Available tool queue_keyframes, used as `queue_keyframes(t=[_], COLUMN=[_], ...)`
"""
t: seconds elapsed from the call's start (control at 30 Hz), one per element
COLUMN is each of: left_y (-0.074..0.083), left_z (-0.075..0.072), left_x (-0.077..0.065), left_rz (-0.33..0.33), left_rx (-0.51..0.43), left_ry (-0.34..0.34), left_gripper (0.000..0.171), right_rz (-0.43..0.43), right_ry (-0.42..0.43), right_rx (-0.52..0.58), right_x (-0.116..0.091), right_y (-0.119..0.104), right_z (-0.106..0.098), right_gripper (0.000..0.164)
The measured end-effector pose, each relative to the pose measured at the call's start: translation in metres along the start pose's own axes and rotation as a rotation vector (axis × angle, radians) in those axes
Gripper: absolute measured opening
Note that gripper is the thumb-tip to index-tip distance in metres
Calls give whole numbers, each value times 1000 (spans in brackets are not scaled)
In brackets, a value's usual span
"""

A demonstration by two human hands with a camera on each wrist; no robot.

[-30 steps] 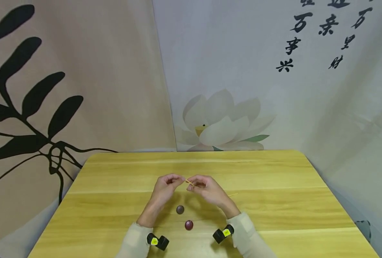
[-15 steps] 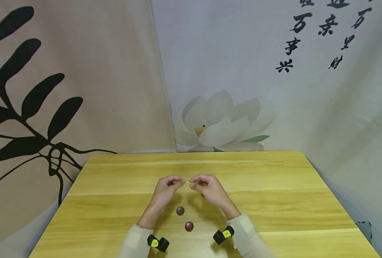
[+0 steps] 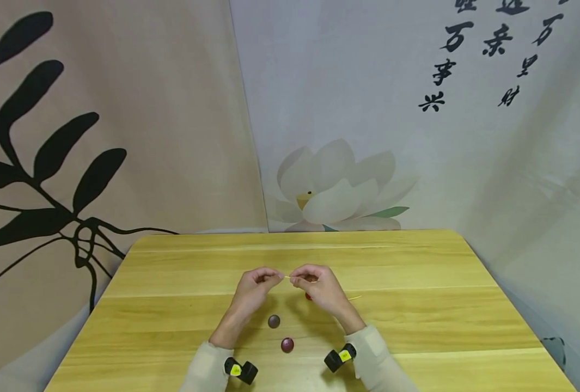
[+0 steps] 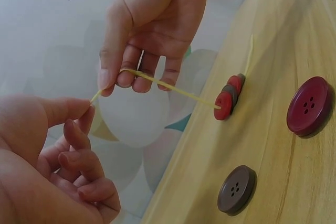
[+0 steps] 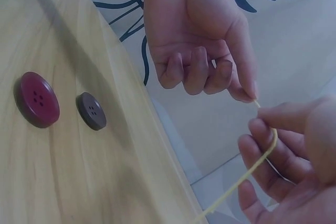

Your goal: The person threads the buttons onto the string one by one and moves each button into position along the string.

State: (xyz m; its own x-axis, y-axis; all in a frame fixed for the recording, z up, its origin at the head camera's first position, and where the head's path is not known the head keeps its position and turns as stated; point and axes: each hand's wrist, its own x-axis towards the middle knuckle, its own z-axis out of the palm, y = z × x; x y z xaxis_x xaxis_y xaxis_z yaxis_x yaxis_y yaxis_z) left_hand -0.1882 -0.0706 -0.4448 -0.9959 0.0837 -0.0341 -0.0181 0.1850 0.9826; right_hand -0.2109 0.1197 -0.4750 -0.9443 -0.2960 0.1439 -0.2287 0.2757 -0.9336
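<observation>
Thumb and forefinger of my left hand [image 3: 254, 288] pinch the tip of a thin yellow cord [image 4: 184, 92]. My right hand [image 3: 320, 287] pinches the same cord a short way along, leaving a little piece between the fingertips. From the right hand the cord slants down to a short row of strung buttons, with a red button [image 4: 222, 106] at the front and grey and red ones behind. The cord's tail lies beyond them on the table. In the head view the right hand mostly hides this row.
Nearer the body, a loose dark brown button [image 3: 274, 321] and a larger dark red button [image 3: 287, 344] lie on the wooden table [image 3: 417, 305]. A printed cloth backdrop [image 3: 348, 109] hangs behind the table's far edge.
The crossed strands of cord between the hands have become one short straight piece. My right fingertips have shifted slightly, and a red button now shows beneath the right hand.
</observation>
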Motion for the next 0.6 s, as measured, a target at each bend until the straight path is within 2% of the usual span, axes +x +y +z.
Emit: queue_keyframes(t=[0.1,0.3,0.6], left_y=[-5,-27,-29], left_z=[-1,-1,-5], left_x=[3,14,15], left_rz=[-8,-25,-26], left_rx=[-2,3,-2], left_ry=[-3,-19,-54], left_gripper=[21,23,26], right_rz=[-6,-23,-11], right_ry=[-2,-3,7], right_rx=[5,24,7], right_x=[0,-1,0], right_y=[1,1,0], right_z=[0,0,-1], right_gripper=[10,10,9])
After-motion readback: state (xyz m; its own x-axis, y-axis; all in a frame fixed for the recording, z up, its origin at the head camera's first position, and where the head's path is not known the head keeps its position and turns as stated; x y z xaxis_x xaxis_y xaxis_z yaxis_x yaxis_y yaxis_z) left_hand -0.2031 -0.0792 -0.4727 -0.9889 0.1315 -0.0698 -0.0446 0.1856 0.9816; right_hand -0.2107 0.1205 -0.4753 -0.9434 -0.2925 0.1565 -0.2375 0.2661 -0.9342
